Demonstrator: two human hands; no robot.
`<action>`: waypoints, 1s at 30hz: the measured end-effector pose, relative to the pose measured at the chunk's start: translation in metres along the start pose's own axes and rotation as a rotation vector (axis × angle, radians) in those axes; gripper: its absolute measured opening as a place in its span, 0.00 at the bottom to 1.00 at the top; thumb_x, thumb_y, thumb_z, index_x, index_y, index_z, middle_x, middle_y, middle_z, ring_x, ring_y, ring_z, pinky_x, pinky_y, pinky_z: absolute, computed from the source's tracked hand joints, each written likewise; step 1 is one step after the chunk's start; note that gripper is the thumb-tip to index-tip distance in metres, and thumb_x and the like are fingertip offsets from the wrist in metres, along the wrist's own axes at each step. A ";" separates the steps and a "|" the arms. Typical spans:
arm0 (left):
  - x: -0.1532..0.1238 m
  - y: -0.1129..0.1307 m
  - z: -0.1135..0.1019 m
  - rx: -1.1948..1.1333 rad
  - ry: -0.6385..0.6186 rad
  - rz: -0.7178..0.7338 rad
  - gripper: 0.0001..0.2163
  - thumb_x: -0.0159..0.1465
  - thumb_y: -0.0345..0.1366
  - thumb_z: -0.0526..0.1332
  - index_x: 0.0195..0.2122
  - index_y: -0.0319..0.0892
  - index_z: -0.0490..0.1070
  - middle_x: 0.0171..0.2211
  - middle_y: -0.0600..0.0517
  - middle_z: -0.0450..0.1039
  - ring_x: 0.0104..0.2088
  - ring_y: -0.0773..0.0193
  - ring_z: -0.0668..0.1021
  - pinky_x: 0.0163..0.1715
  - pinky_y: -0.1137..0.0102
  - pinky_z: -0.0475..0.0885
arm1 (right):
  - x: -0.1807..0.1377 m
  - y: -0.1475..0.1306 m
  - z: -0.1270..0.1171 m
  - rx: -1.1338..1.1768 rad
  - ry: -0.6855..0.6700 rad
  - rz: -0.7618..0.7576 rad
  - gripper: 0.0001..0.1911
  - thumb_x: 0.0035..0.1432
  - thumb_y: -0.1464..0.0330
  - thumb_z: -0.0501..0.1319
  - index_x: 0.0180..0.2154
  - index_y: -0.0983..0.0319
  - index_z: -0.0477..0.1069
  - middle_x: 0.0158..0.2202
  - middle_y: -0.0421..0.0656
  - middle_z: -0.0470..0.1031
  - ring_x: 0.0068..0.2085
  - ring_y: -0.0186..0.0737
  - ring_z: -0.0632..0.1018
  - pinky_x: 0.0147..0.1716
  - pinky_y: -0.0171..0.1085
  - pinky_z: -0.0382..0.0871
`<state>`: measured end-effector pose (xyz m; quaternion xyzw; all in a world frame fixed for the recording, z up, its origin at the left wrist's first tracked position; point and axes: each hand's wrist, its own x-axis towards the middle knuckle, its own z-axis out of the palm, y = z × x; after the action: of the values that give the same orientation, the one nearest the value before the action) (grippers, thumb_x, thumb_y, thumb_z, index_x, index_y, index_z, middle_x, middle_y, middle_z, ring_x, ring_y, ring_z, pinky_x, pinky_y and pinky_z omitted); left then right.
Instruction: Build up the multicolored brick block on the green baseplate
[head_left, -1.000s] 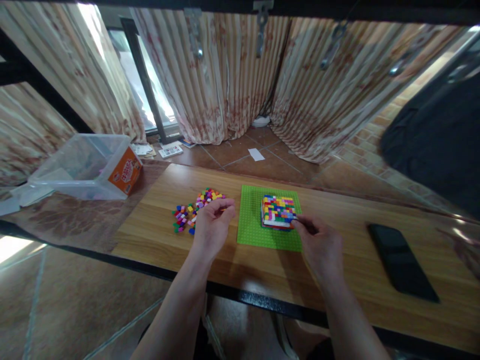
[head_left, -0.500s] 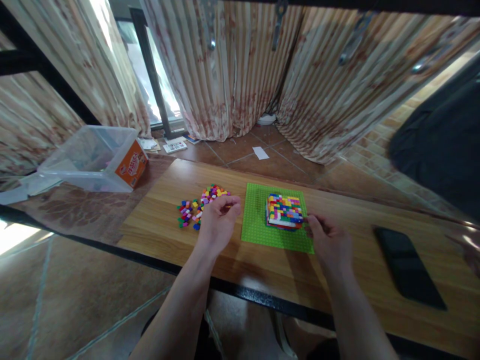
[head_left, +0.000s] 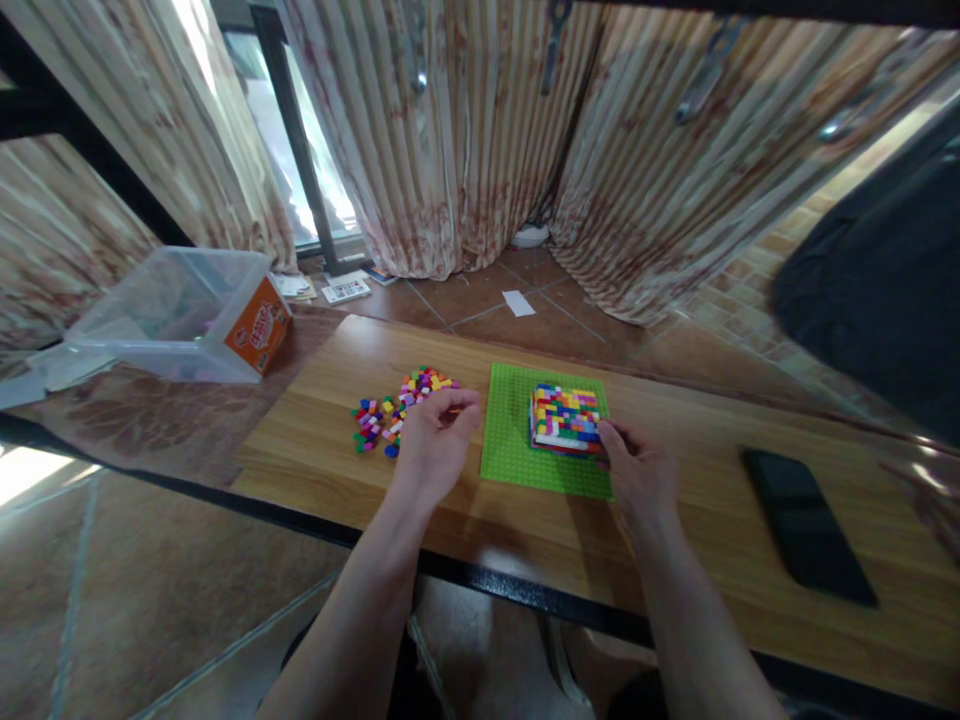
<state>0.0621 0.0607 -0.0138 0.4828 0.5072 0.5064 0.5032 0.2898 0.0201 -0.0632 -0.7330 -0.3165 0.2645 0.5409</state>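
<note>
A multicoloured block of stacked toy bricks (head_left: pixel 566 415) stands on the green studded baseplate (head_left: pixel 506 440). My right hand (head_left: pixel 641 470) is closed at the block's near right corner, thumb tip against it. Whatever is between those fingertips is too small or hidden to make out. Left of the baseplate, my left hand (head_left: pixel 439 435) hovers with thumb and fingers curled together in a pinch; I cannot see what it holds, if anything. Just behind and beside it lies a pile of loose small bricks (head_left: pixel 370 425), partly covered by the hand.
A black phone (head_left: pixel 810 525) lies on the wooden table (head_left: pixel 300 440) at the right. A clear plastic box (head_left: pixel 172 340) with an orange label sits at the far left. Striped curtains (head_left: pixel 480 150) hang behind the table. Dark cloth (head_left: pixel 877 270) shows at the upper right.
My right hand has moved left, from beside the block onto its near right corner. My left hand keeps its pinched pose in nearly the same spot. The view has shifted slightly.
</note>
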 end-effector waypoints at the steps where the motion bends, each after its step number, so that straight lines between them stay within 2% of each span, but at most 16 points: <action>1: 0.000 0.000 0.000 0.001 -0.002 0.001 0.07 0.54 0.34 0.64 0.32 0.40 0.79 0.30 0.51 0.78 0.30 0.66 0.75 0.34 0.71 0.69 | 0.000 0.000 0.001 0.001 0.003 -0.003 0.26 0.46 0.50 0.65 0.38 0.65 0.79 0.31 0.47 0.80 0.30 0.40 0.76 0.25 0.36 0.68; 9: -0.001 0.001 0.000 0.019 -0.003 0.008 0.06 0.54 0.33 0.64 0.32 0.40 0.79 0.29 0.52 0.77 0.30 0.66 0.75 0.35 0.71 0.70 | 0.001 0.006 0.002 -0.025 -0.011 -0.092 0.23 0.51 0.52 0.63 0.39 0.65 0.80 0.37 0.49 0.81 0.36 0.44 0.79 0.32 0.39 0.71; 13: -0.001 0.002 -0.002 0.027 0.022 0.009 0.06 0.54 0.32 0.64 0.32 0.39 0.80 0.29 0.52 0.78 0.29 0.66 0.75 0.34 0.71 0.70 | 0.000 0.004 0.001 -0.008 -0.037 -0.053 0.26 0.49 0.50 0.64 0.39 0.65 0.79 0.35 0.48 0.81 0.33 0.43 0.78 0.29 0.38 0.70; 16: -0.001 0.002 -0.003 0.030 0.031 0.014 0.06 0.54 0.32 0.65 0.32 0.40 0.80 0.29 0.52 0.78 0.29 0.66 0.76 0.33 0.71 0.70 | -0.001 0.000 -0.003 0.000 -0.001 -0.048 0.28 0.53 0.48 0.61 0.39 0.66 0.78 0.33 0.48 0.80 0.29 0.40 0.77 0.26 0.37 0.69; 20: 0.000 0.001 -0.005 -0.019 0.055 0.005 0.07 0.53 0.34 0.67 0.33 0.39 0.80 0.32 0.50 0.79 0.29 0.66 0.76 0.32 0.72 0.71 | -0.006 -0.012 -0.008 -0.096 0.166 -0.221 0.24 0.61 0.51 0.54 0.39 0.65 0.78 0.33 0.48 0.80 0.28 0.38 0.76 0.28 0.37 0.69; 22: 0.001 0.001 -0.007 -0.069 0.075 -0.009 0.08 0.53 0.34 0.67 0.34 0.39 0.80 0.33 0.49 0.80 0.29 0.67 0.76 0.31 0.72 0.71 | -0.014 -0.019 -0.005 -0.137 0.204 -0.342 0.22 0.63 0.54 0.54 0.39 0.64 0.77 0.33 0.47 0.80 0.30 0.39 0.77 0.32 0.38 0.71; 25: 0.003 0.003 -0.012 -0.146 0.139 -0.019 0.09 0.53 0.35 0.67 0.35 0.39 0.79 0.31 0.51 0.79 0.29 0.68 0.76 0.31 0.73 0.72 | -0.037 -0.029 0.010 -0.152 0.096 -0.554 0.16 0.64 0.59 0.56 0.38 0.62 0.77 0.37 0.47 0.80 0.38 0.41 0.79 0.41 0.41 0.72; 27: 0.004 0.007 -0.016 -0.192 0.191 -0.014 0.08 0.53 0.35 0.67 0.34 0.39 0.78 0.30 0.52 0.78 0.28 0.70 0.76 0.31 0.74 0.71 | -0.058 -0.032 0.025 -0.186 -0.085 -0.692 0.12 0.64 0.62 0.57 0.39 0.59 0.77 0.39 0.45 0.80 0.42 0.41 0.79 0.46 0.42 0.72; 30: 0.003 0.012 -0.021 -0.229 0.223 -0.018 0.08 0.53 0.34 0.67 0.33 0.38 0.78 0.28 0.53 0.77 0.26 0.72 0.75 0.31 0.75 0.71 | -0.086 -0.028 0.048 -0.260 -0.342 -0.810 0.09 0.65 0.66 0.57 0.42 0.58 0.76 0.42 0.45 0.79 0.44 0.40 0.78 0.47 0.41 0.72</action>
<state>0.0412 0.0636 -0.0019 0.3586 0.5032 0.6068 0.5000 0.1929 -0.0082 -0.0453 -0.5579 -0.6927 0.1070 0.4443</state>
